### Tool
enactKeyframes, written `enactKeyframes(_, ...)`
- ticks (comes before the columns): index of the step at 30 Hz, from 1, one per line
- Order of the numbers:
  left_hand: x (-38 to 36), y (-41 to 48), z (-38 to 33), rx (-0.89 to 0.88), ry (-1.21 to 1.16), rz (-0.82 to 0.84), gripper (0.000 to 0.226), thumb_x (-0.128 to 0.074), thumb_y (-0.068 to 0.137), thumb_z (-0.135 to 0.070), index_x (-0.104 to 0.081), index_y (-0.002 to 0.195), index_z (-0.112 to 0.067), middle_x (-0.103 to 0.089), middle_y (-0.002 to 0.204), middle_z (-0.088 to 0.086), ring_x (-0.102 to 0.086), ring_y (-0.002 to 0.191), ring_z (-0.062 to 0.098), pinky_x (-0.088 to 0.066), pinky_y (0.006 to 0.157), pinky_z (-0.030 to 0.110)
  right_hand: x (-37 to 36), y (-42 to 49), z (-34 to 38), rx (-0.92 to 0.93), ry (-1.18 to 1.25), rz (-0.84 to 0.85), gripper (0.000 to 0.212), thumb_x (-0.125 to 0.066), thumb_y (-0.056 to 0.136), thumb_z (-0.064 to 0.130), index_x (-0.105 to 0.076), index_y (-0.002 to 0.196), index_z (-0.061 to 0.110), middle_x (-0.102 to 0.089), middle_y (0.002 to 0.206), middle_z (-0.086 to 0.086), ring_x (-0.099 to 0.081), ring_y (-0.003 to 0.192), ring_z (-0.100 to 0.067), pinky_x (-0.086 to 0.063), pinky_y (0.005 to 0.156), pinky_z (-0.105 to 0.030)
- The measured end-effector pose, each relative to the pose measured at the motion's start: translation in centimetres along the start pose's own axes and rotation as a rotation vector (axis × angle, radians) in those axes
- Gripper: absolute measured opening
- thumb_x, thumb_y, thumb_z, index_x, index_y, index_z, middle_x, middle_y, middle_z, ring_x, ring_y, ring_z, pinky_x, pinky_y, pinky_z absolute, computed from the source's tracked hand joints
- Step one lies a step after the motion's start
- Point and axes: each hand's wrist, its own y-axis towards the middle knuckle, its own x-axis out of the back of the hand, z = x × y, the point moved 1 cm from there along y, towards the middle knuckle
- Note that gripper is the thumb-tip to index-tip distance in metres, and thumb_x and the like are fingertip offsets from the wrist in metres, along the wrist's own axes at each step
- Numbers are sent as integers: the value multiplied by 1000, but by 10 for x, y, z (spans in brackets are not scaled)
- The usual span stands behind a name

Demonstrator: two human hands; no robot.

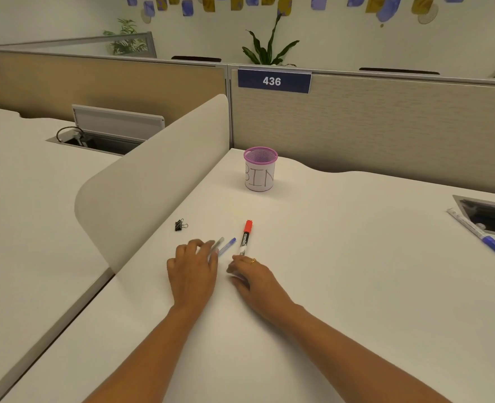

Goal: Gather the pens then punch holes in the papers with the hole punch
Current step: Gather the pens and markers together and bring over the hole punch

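White worktop [356, 271]: four pens [229, 245], one binder clip [179, 225], one cup [260, 175]. Left grip [192, 274] clasps a clear pen [218, 244]; right grip [257, 282] pinches the red marker [246, 237].

Six items showing!
One red marker [247, 235], one blue pen [229, 244], one clear pen [218, 243], one blue marker [479, 234], one binder clip [180, 225], one mesh cup [260, 173].

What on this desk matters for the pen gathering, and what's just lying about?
For the job: clear pen in the left hand, blue pen, red marker, blue marker, probably the purple cup.
Just lying about: binder clip, plant.
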Motion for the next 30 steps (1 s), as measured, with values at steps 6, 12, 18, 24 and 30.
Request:
enactKeyframes(6, -1, 49, 21, 145, -195, 79, 37, -40, 97, -19, -49, 132, -10, -47, 140, 11, -40, 130, 27, -34, 103, 41, -1, 2, 11, -5, 46, -88, 25, -52, 92, 20, -62, 113, 13, -56, 130, 2, -48, 123, -9, -24, 97, -1)
enactKeyframes(12, -7, 73, 37, 129, -253, 390, 43, -33, 100, -20, -35, 141, -7, -25, 154, 8, -26, 141, 23, -23, 114, 37, -2, 7, -1, -167, 42, -164, 28, -46, 94, 18, -55, 121, 12, -48, 134, 1, -43, 124, -12, -24, 95, -7)
enactKeyframes(18, 0, 53, 30, 67, -365, 315, 35, -37, 99, -18, -48, 132, -14, -51, 137, 7, -51, 121, 23, -39, 100, 34, -2, 5, 1, -182, 84, -154, 28, -45, 94, 17, -53, 121, 14, -50, 131, 1, -46, 121, -13, -28, 95, -11)
enactKeyframes(24, 21, 43, 16, 74, -360, 140, 33, -39, 97, -14, -51, 128, -18, -56, 132, 1, -56, 111, 21, -40, 100, 46, 9, -6, -4, -234, 98, -182, 31, -43, 94, 15, -51, 124, 14, -48, 135, 2, -44, 124, -13, -28, 98, -14)
enactKeyframes(30, 17, 21, -53, -106, -358, 156, 29, -46, 94, -14, -55, 122, -15, -57, 129, 3, -55, 114, 23, -39, 98, 41, 51, -41, -31, -287, -8, -164, 31, -43, 95, 16, -51, 124, 11, -48, 135, 0, -42, 126, -14, -28, 98, -15)
